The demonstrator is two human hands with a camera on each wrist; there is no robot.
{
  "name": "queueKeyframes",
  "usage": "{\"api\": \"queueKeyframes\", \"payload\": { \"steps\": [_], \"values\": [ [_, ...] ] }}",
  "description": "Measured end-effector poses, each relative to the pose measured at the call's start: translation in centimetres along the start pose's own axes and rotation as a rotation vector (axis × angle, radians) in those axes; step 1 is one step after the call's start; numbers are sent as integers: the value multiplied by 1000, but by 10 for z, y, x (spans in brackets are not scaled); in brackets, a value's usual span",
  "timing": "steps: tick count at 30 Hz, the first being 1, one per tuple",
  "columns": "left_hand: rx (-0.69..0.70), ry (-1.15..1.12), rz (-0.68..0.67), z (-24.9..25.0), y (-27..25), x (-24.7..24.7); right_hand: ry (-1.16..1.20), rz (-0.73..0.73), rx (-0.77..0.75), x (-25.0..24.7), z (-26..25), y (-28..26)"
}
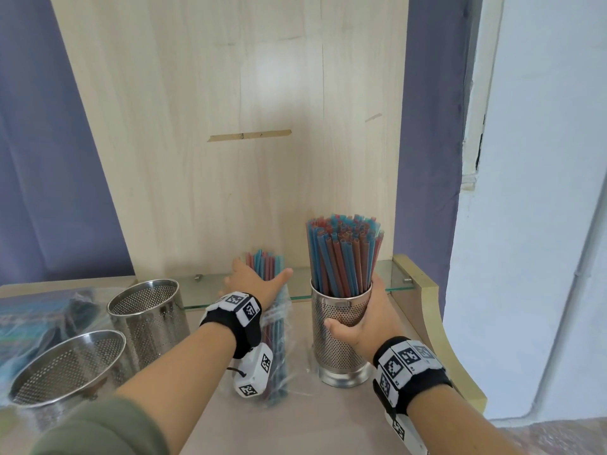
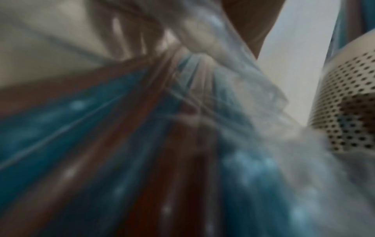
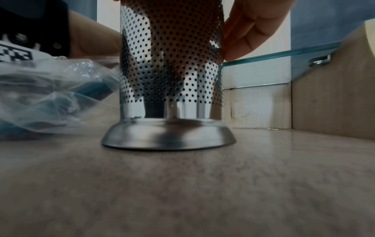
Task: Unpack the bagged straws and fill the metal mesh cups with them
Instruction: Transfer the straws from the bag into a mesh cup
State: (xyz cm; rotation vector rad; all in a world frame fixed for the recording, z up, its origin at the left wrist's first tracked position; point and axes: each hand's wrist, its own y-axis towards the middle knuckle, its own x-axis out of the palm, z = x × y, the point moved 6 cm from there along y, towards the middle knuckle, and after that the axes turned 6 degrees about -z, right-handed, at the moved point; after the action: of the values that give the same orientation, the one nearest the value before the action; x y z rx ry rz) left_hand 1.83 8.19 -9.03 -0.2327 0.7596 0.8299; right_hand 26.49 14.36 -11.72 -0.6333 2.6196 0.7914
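A perforated metal cup (image 1: 338, 349) packed with red and blue straws (image 1: 345, 254) stands upright on the table. My right hand (image 1: 354, 326) grips its side, thumb in front and fingers (image 3: 249, 32) behind the wall of the cup (image 3: 172, 64). Left of it, an opened clear bag of straws (image 1: 277, 356) lies pointing away from me. My left hand (image 1: 253, 284) holds the bundle near its far end, with straw tips poking out past the hand. The left wrist view is filled with blurred bagged straws (image 2: 121, 144), and the filled cup (image 2: 349, 96) is at its right edge.
Two empty mesh cups are at the left, one upright (image 1: 154, 316) and a nearer one tilted (image 1: 65, 366). More bagged straws (image 1: 39, 316) lie at the far left. A low glass shelf (image 1: 203, 287) runs along the wooden back panel, just behind the cups.
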Motion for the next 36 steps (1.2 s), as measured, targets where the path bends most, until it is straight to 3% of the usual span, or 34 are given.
{"api": "queueKeyframes", "payload": {
  "steps": [5,11,19,24,29,31,35,36],
  "values": [
    [-41,6,-25,0,14,9,0,-4,-11,1,1,1],
    [85,-112,-12,5,9,12,13,-11,-18,0,1,2],
    [435,-483,155,25,-35,-42,-1,-34,6,1,4,3],
    [364,-416,-71,1,-48,-14,-4,-27,18,1,2,1],
    [391,-534,110,10,-49,-45,-17,-37,43,1,5,2],
    [423,-540,123,17,-53,-54,-16,-41,46,1,5,3],
    [333,-341,-101,-1,-60,-22,-6,-25,32,1,4,2],
    [321,-327,-103,-8,-60,-18,-5,-25,32,1,4,2]
  ]
}}
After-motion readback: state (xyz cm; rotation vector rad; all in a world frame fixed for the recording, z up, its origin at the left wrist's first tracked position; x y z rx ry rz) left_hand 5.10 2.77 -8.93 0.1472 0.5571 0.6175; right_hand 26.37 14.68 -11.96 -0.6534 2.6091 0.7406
